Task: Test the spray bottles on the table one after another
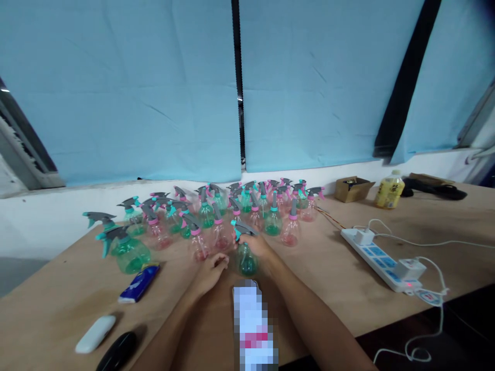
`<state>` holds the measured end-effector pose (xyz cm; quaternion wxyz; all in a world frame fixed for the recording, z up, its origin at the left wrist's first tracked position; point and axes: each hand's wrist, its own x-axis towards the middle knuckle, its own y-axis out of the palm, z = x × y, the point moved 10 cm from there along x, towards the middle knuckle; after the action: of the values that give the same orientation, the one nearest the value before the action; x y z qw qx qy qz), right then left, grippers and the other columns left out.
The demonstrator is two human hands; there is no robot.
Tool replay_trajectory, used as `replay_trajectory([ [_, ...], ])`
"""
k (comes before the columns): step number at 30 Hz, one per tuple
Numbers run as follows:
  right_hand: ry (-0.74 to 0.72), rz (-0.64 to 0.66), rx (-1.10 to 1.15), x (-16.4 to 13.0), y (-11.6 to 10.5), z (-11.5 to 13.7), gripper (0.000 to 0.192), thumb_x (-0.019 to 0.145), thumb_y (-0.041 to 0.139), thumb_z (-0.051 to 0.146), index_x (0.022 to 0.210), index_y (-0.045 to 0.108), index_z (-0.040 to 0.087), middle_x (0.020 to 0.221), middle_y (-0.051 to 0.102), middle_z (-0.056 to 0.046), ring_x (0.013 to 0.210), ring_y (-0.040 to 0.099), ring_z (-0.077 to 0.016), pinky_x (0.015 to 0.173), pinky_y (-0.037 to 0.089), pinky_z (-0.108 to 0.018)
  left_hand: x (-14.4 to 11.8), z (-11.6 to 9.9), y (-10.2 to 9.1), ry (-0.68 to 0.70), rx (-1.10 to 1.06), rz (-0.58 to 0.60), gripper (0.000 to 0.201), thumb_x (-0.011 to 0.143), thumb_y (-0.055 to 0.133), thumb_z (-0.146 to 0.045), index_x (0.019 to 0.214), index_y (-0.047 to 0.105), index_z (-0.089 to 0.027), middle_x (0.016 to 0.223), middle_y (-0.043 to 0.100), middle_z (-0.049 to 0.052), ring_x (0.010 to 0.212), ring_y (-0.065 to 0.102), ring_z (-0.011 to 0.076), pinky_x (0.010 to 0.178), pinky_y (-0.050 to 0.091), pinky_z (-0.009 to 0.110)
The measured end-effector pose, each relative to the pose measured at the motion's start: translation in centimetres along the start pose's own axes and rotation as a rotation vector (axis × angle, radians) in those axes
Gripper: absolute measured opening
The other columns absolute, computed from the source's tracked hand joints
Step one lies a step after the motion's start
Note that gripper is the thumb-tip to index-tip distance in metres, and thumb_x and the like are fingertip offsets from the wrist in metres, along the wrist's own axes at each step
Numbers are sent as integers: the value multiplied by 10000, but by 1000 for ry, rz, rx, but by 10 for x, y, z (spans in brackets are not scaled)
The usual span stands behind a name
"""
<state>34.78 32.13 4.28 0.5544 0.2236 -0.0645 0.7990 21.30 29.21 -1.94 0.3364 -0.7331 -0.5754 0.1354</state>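
Observation:
My right hand [255, 243] is wrapped around the neck of a green spray bottle [246, 262] with a grey and turquoise trigger head. The bottle is upright, at the front of a crowd of similar bottles. To its left, my left hand [214, 269] rests low over the table, fingers loosely curled and apart, with nothing visible in them. Just beyond it stands a pink spray bottle [199, 245]. A phone [253, 324] with a blurred-out screen lies between my forearms.
Several pink and green spray bottles [273, 221] fill the table's back. At left lie a blue packet [139, 283], a white case [95, 334] and a black object [117, 353]. A power strip [381, 260] with cables, a carton [352, 189] and a yellow drink bottle [389, 190] are right.

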Motion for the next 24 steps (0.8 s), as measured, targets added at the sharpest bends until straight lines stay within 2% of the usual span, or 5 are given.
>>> replay_trajectory([
  [7,-73,96,2,-2,9,10,323,625,494,171,880,688,208,691,677,14,522,586,-123,614,491,-267,1,4,3,-6,11,16,315,877,432,-433,850,640,-197,814,664,17,843,607,205,794,431,289],
  [13,-19,113,20,-2,9,2,289,633,501,180,853,689,182,655,650,0,560,599,-140,578,482,-260,0,5,2,-12,3,8,328,878,437,-440,869,650,-191,808,672,19,829,611,204,799,439,296],
  [19,-68,94,-16,-2,4,4,345,648,494,188,930,691,216,699,669,16,562,605,-132,634,501,-279,0,7,1,-33,12,2,330,858,454,-453,885,658,-195,816,684,24,831,617,208,796,445,295],
  [24,-41,100,-42,-2,5,3,313,648,495,214,894,689,213,693,662,6,579,605,-142,627,504,-284,0,5,2,-34,10,23,323,870,436,-448,891,644,-202,811,672,18,848,615,211,810,443,300],
])
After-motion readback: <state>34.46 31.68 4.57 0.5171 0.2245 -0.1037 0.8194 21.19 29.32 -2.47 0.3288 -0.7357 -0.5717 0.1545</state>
